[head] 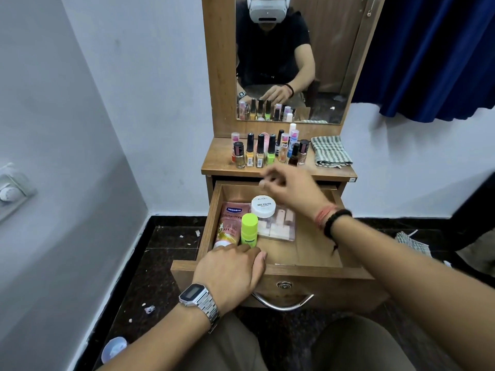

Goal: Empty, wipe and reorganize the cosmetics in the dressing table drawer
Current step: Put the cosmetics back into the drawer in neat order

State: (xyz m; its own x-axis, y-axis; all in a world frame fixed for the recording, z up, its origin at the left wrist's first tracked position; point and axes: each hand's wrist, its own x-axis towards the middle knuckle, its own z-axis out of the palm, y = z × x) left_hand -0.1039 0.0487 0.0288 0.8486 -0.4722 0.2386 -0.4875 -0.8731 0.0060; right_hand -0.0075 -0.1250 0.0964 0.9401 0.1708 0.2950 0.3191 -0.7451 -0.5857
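Note:
The wooden drawer stands pulled out. Inside at its left lie a pink Vaseline tube, a green stick, a white nail polish remover jar and a clear packet of pale pieces. My left hand rests palm down on the drawer's front left edge, its fingers at the foot of the tube and the green stick. My right hand hovers blurred over the drawer's back edge, fingers apart, holding nothing. Several nail polish bottles stand on the dressing table top.
A folded striped cloth lies at the right of the table top. The mirror stands behind the bottles. A metal handle hangs on the drawer front. A blue curtain hangs at the right. Scraps litter the dark floor.

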